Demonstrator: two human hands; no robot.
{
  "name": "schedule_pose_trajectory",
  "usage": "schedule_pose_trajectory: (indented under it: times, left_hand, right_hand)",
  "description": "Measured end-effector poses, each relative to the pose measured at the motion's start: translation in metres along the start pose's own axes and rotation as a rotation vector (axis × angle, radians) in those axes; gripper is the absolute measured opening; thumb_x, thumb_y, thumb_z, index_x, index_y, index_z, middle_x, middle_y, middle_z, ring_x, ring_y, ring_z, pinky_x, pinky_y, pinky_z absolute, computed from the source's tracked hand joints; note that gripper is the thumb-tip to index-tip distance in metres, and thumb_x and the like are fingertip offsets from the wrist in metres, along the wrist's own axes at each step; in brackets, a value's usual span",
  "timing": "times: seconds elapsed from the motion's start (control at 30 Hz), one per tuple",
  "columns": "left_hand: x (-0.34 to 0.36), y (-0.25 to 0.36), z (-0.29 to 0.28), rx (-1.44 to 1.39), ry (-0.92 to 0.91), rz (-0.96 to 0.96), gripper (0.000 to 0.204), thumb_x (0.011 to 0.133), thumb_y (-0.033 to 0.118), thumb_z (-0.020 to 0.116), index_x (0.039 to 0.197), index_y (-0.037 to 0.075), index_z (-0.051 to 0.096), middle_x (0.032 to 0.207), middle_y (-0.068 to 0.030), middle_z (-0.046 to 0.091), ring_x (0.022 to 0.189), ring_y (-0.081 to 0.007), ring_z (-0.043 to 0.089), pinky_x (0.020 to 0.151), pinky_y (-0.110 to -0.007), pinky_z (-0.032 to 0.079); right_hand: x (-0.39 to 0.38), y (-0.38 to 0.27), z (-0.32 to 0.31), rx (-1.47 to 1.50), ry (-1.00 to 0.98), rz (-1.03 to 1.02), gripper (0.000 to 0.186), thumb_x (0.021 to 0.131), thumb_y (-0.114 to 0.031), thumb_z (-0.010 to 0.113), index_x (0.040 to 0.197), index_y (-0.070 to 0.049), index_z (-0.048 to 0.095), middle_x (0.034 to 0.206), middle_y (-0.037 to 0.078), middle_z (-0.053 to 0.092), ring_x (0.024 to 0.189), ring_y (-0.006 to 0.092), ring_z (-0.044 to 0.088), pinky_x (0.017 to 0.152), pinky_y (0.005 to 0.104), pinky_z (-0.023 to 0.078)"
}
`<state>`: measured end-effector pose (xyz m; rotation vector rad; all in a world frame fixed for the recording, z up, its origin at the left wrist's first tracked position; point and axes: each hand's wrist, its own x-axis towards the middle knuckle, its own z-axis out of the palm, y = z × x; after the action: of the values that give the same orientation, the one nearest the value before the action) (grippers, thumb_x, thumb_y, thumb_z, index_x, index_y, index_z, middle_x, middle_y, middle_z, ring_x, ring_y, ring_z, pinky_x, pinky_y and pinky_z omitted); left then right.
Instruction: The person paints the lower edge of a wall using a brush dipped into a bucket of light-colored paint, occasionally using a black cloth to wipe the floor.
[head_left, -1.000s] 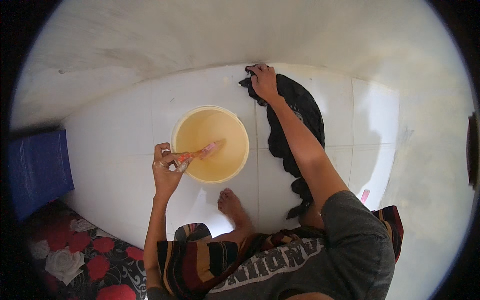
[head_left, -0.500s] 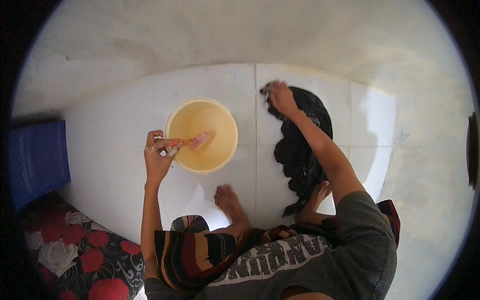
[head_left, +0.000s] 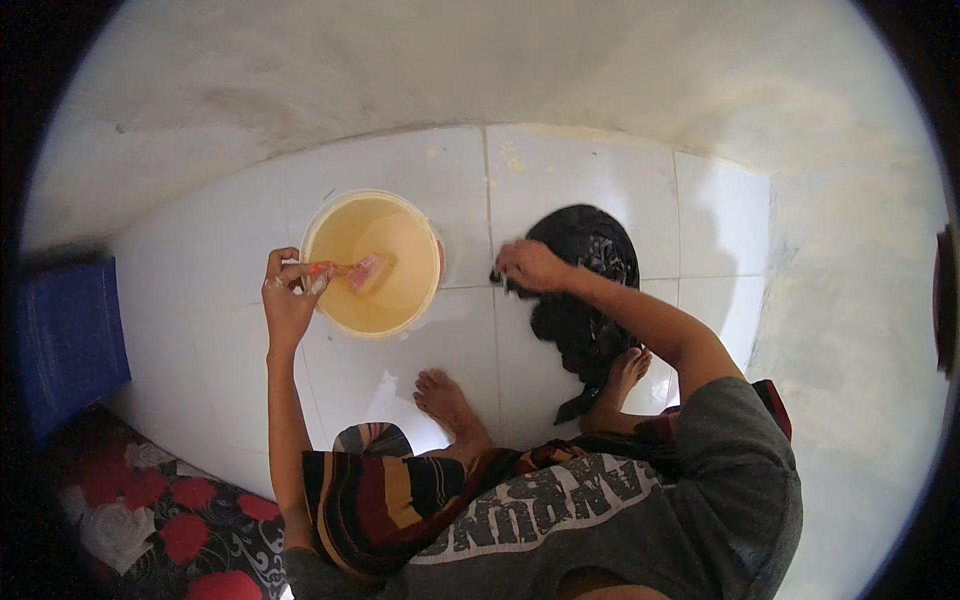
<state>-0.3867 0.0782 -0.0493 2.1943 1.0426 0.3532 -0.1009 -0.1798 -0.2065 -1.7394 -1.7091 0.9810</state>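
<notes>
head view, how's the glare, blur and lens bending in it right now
Head view: bright glare on the floor by the left foot, soft shadow at right; head view: the wall's base bows and the corners go black; head view: the right hand's fingertips look slightly smeared, the black cloth loses detail, the bucket looks fairly clear.

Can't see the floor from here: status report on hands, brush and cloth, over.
Left hand pinching brush at mouth of yellow bucket. Right hand gripping edge of black cloth on tiled floor. In the way, perhaps: right foot beside cloth.
</notes>
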Motion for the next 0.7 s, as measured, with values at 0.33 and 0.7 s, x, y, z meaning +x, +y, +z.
schedule_pose_trajectory:
  times: [0.33,0.7]
  left_hand:
    - [0.007,0.010,0.001,0.064,-0.036,0.098,0.019,0.073,0.015,0.079,0.090,0.007,0.074,0.114,-0.0079,0.053,0.096,-0.0197,0.059,0.072,-0.031,0.055]
    - [0.020,0.032,0.010,0.209,0.032,0.295,0.022,0.066,0.013,0.082,0.084,0.004,0.071,0.116,-0.0130,0.053,0.111,-0.0298,0.052,0.095,-0.040,0.042]
  right_hand:
    - [-0.013,0.033,-0.016,0.060,0.543,0.226,0.020,0.080,-0.013,0.054,0.090,-0.003,0.068,0.091,0.018,0.063,0.085,0.0383,0.060,0.077,0.0454,0.048]
    - [-0.089,-0.029,0.039,0.133,-0.266,0.196,0.026,0.079,-0.020,0.056,0.097,-0.007,0.070,0.097,0.018,0.066,0.093,0.0363,0.061,0.085,0.0459,0.048]
